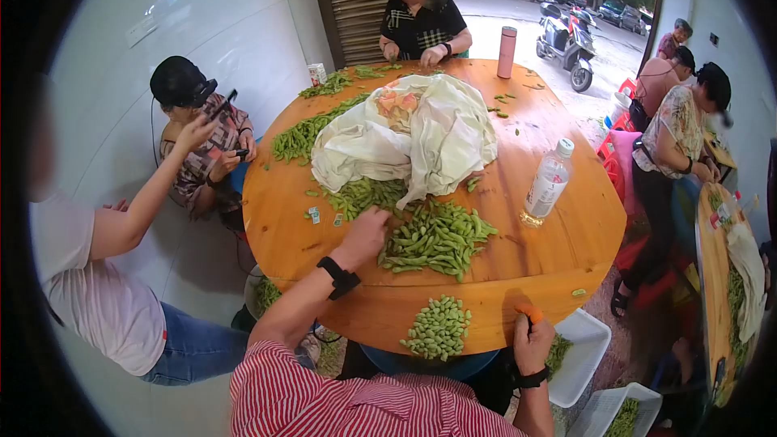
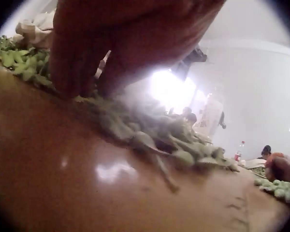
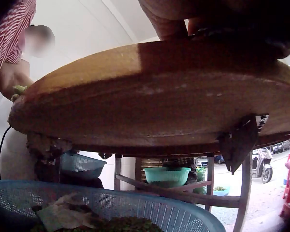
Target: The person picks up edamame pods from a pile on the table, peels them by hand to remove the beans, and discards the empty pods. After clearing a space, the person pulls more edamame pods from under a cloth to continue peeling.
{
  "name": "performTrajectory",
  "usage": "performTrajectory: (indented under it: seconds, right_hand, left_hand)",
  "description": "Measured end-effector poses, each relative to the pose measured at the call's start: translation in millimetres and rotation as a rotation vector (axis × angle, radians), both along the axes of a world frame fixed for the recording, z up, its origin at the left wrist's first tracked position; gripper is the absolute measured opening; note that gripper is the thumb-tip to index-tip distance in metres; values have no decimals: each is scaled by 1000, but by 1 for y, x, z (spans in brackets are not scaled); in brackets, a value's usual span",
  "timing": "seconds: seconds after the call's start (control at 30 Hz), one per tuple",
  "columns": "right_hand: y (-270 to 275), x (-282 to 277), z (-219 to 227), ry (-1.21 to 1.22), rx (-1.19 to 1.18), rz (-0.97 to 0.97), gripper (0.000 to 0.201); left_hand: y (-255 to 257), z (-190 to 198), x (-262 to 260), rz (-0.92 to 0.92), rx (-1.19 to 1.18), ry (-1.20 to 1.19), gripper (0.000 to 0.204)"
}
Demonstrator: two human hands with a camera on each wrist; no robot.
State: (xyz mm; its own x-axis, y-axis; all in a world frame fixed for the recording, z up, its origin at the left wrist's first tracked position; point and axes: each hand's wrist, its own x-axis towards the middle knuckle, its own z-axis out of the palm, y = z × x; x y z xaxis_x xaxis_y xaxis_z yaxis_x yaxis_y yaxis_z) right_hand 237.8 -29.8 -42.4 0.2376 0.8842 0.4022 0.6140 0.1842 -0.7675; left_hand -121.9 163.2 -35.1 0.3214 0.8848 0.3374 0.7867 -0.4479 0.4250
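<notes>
A heap of green soybean pods (image 1: 437,236) lies on the round wooden table (image 1: 558,255), spilling from under a cream cloth (image 1: 409,133). My left hand (image 1: 364,235) reaches into the heap's near-left edge, and its fingertips (image 2: 67,87) curl down around pods (image 2: 135,135) on the tabletop. A small pile of shelled green beans (image 1: 439,328) sits at the near rim. My right hand (image 1: 530,341) rests at the table's near edge and grips a small orange object (image 1: 528,313). In the right wrist view only the table's rim (image 3: 150,92) and a bit of that hand (image 3: 183,19) show.
A clear water bottle (image 1: 549,180) stands right of the heap and a pink flask (image 1: 507,52) at the far side. Several other people sit around the table. A blue mesh basket (image 3: 135,205) sits under the near edge, and white baskets (image 1: 579,348) on the floor to the right.
</notes>
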Motion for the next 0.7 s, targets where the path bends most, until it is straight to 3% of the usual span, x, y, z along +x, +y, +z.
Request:
performTrajectory:
  seconds: [0.17, 0.37, 0.47, 0.57, 0.63, 0.7]
  right_hand:
    - [-1, -1, 2, 28, -16, -9, 14]
    - [0, -2, 1, 15, -22, -24, 14]
    - [0, -2, 0, 11, 16, -6, 14]
    - [0, -2, 0, 20, 71, -24, 14]
    - [0, -1, -2, 34, 34, -17, 14]
    - [0, -1, -3, 29, 42, -20, 14]
  left_hand:
    - [23, 4, -27, 195, 17, 11, 28]
    - [56, 3, -59, 184, 132, 12, 26]
    - [71, -6, -68, 239, 166, 78, 16]
    - [56, 8, -48, 363, 58, 269, 20]
    - [43, 31, -26, 360, -32, 278, 25]
    - [39, 30, -9, 362, -134, 283, 29]
